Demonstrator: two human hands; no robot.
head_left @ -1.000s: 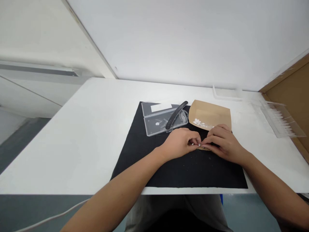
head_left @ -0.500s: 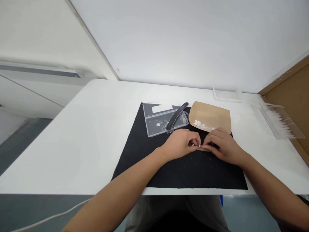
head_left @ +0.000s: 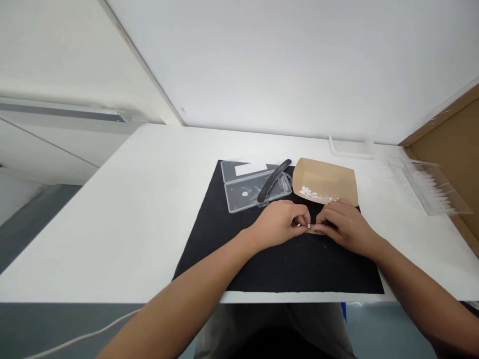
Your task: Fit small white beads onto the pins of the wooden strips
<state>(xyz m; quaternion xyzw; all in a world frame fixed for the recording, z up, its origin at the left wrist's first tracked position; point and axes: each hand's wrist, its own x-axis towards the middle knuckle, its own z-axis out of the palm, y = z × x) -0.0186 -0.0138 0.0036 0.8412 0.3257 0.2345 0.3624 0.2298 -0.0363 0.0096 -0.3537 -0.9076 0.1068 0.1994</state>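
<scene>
Over the black mat (head_left: 299, 271), my left hand (head_left: 282, 222) is closed, with a small white piece (head_left: 309, 226) showing at its thumb and fingertips. My right hand (head_left: 346, 224) almost meets it from the right, its thumb and fingers pinched together; what they hold is mostly hidden. A thin brownish strip (head_left: 316, 233) shows beneath the fingertips of both hands. Just beyond the right hand sits a brown paper tray (head_left: 325, 174) with small white bits (head_left: 309, 192) along its near side. Fine specks lie on the mat below my hands.
Behind my left hand lies an open clear plastic case (head_left: 235, 199) with small clear pieces inside. A curved black nail file (head_left: 274, 180) rests across it. At the right of the white table (head_left: 130, 214) is a clear holder with a row of white nail tips (head_left: 434, 192).
Both hands keep almost the same pose at the same spot. The whole view has shifted very slightly; no object has visibly moved on the table.
</scene>
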